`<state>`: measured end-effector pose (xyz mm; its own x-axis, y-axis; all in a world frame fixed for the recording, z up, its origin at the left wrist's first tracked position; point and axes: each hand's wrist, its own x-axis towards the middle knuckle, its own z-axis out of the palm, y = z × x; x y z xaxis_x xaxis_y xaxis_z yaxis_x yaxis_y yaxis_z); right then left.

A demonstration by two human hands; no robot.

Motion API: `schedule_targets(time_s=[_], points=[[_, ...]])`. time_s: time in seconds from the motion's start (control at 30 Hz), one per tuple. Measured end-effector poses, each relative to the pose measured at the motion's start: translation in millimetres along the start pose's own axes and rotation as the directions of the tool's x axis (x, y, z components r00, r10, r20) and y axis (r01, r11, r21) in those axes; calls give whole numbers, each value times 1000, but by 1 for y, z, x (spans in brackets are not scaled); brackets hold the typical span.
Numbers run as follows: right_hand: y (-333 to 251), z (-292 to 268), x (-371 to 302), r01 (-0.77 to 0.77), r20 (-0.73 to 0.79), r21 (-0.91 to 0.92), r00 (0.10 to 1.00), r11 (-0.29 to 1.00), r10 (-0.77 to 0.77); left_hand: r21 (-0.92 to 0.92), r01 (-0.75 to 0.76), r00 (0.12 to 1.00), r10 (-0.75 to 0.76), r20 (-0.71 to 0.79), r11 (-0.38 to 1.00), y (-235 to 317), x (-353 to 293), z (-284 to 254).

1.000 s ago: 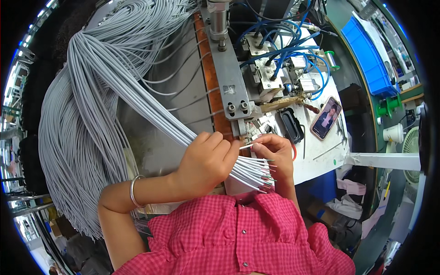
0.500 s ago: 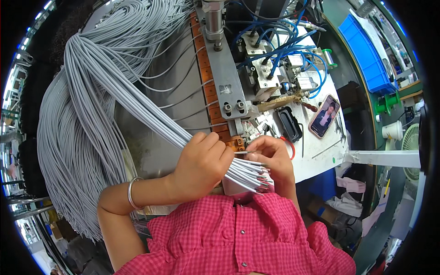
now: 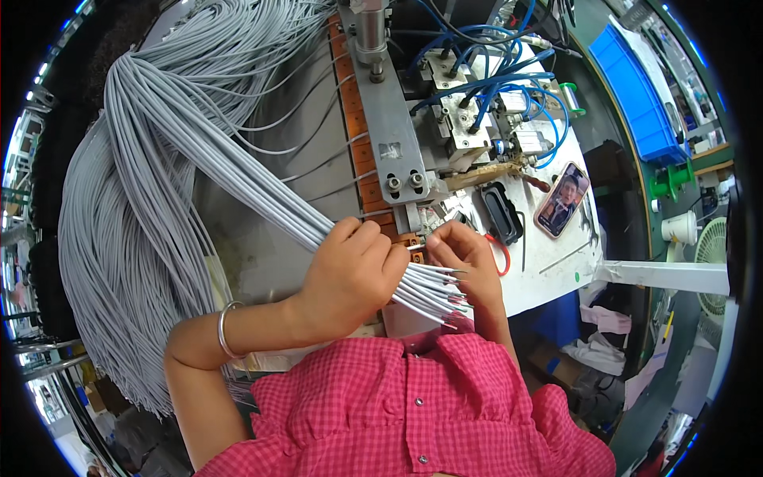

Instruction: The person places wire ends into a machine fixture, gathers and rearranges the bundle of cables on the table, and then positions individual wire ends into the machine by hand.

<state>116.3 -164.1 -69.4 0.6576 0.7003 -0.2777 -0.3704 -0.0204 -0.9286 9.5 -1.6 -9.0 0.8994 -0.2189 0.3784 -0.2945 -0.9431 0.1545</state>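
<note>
My left hand [image 3: 354, 274] is closed round a thick bundle of grey cables [image 3: 254, 191], whose cut ends [image 3: 433, 290] fan out past the fist, some showing dark wire tips. My right hand [image 3: 470, 258] pinches the tip of a single cable [image 3: 416, 247] between thumb and fingers, just above the other ends. Close by is the lower end of an orange-brown slotted strip [image 3: 368, 179], where several separate cables reach its left side. Above the strip lies a grey metal bar [image 3: 393, 143] with two bolts near its end.
A big mass of grey cables [image 3: 119, 262] hangs on the left. Blue air tubes [image 3: 509, 79] and metal blocks [image 3: 461, 119] stand behind the bar. On the white surface lie a phone [image 3: 562, 200], a black case [image 3: 501, 213] and red-handled scissors [image 3: 502, 256]. A blue bin [image 3: 640, 95] is at far right.
My right hand has moved slightly up with the pinched cable tip, closer to the strip's end. The left fist keeps its hold on the bundle, almost still.
</note>
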Motion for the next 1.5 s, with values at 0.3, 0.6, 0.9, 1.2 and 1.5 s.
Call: schedule_targets(time_s=[0.3, 0.6, 0.9, 1.2, 1.5], points=[[-6, -6, -3, -102, 70, 7, 992, 995, 101, -28, 1, 999, 0, 41, 1000, 0, 1, 1], [-3, -15, 6, -134, 190, -42, 972, 990, 140, -30, -13, 999, 15, 49, 999, 1, -4, 3], [-7, -10, 3, -110, 102, -7, 989, 994, 110, -14, -4, 1000, 4, 12, 1000, 2, -2, 2], [-6, -11, 3, -112, 133, -46, 984, 993, 117, -33, -51, 997, 53, 49, 998, 1, -2, 6], [-7, -7, -9, 92, 41, 50, 995, 995, -94, 2, -37, 999, 37, 11, 999, 1, -1, 0]])
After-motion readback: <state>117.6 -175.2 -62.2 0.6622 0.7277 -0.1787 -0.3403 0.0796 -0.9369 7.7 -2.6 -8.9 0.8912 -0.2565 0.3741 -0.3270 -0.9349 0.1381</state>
